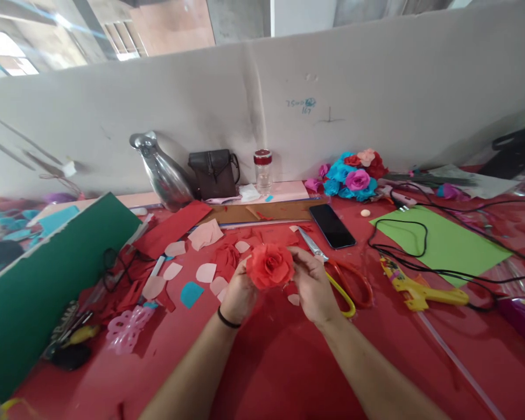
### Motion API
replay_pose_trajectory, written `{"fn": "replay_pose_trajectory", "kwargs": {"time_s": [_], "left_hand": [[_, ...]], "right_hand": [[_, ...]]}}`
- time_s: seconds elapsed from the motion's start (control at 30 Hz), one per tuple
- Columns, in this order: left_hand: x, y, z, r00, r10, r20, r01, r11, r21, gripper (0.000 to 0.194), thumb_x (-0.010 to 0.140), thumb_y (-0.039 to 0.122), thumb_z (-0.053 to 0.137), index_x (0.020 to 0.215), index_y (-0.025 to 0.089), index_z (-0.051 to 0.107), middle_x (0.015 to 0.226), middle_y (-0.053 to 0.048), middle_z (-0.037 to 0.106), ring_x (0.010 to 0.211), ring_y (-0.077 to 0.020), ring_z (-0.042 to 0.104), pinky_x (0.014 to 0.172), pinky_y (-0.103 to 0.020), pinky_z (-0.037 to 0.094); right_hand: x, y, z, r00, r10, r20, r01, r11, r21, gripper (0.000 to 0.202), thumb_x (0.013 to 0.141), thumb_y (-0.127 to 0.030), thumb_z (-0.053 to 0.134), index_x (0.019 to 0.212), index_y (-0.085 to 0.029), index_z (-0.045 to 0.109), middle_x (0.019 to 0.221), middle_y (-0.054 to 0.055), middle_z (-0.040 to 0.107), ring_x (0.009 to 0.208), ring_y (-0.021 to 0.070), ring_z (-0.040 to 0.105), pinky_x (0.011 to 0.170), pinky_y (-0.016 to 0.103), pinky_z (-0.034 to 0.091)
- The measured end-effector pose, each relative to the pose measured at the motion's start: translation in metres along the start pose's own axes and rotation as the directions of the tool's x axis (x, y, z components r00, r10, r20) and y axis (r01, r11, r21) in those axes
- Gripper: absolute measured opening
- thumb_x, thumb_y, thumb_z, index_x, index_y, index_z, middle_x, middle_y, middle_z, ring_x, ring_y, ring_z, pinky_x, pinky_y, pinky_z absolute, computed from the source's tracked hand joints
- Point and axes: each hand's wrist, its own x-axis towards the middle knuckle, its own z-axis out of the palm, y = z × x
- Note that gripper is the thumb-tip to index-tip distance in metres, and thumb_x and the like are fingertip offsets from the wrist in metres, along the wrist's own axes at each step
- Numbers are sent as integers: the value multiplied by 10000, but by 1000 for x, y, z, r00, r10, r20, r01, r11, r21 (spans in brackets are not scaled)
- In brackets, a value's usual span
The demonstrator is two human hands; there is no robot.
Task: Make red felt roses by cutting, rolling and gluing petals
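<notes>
A red paper flower point(270, 265) with layered petals faces up between my two hands, above the red tabletop point(284, 361). My left hand point(240, 294), a dark band at its wrist, grips the flower's left underside; some of its fingers are hidden beneath the petals. On the other side my right hand point(308, 283) has its fingers curled against the petals' right edge. Just beyond the right hand lie scissors point(347, 283) with red and yellow handles. Cut paper petals in pink point(206, 272), red and blue point(191, 294) are scattered left of the flower.
A yellow glue gun point(424, 291) and its black cord lie at right by green paper point(441, 239). A phone point(332, 226) rests behind the scissors. A steel flask point(161, 172), dark bag point(214, 175), glass bottle point(263, 172) and paper bouquet point(354, 175) line the back. Green board point(61, 291) stands left.
</notes>
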Motion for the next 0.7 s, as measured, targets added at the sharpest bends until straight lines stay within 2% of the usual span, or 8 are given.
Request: {"fn": "replay_pose_trajectory", "kwargs": {"time_s": [0.07,0.13,0.23,0.37,0.5,0.6,0.7], "left_hand": [[1,1,-4,998,21,52,-24,998,56,177,521,132,776,659,195,685,704,-6,649,777,-193,613,703,-280,487],[1,3,-8,990,58,128,-78,984,158,122,559,145,756,652,184,688,751,-11,651,776,-184,601,709,-276,478],[2,6,-9,975,106,194,-159,945,285,55,608,168,730,636,171,683,811,-20,645,795,-171,582,743,-271,468],[4,9,-8,977,151,153,-190,938,289,114,583,159,739,688,176,696,836,-18,642,807,-160,579,750,-257,463],[4,9,-5,989,133,64,-145,957,252,172,569,138,724,734,183,709,815,-12,665,774,-158,600,724,-258,473],[3,9,-1,994,103,29,-107,965,240,199,551,133,715,745,179,710,792,-14,686,730,-151,609,676,-247,479],[5,10,2,995,103,-3,-100,972,213,209,507,123,731,701,195,704,710,8,686,666,-131,603,620,-218,468]], "right_hand": [[0,-2,-2,1000,24,-19,-23,999,48,321,760,-522,659,904,-242,719,773,22,687,698,164,585,632,279,456],[0,-6,-2,999,50,15,-51,993,110,411,794,-586,581,946,-230,721,820,48,708,771,197,620,675,306,474],[1,-14,-2,998,53,25,-56,984,172,474,790,-620,553,960,-211,724,860,68,723,795,212,643,687,318,483],[4,-19,-3,997,37,-71,-18,967,253,393,766,-564,608,898,-211,722,870,62,728,775,192,645,675,301,480],[6,-21,-6,993,42,-109,-8,955,296,319,799,-501,591,873,-215,710,919,55,726,744,158,630,673,282,467],[6,-21,-7,988,43,-146,-1,962,274,299,789,-486,592,855,-216,702,780,32,704,661,142,594,597,262,440],[7,-16,-7,972,39,-231,-3,988,155,247,732,-448,644,785,-211,686,624,-5,623,564,124,526,498,237,371]]}}
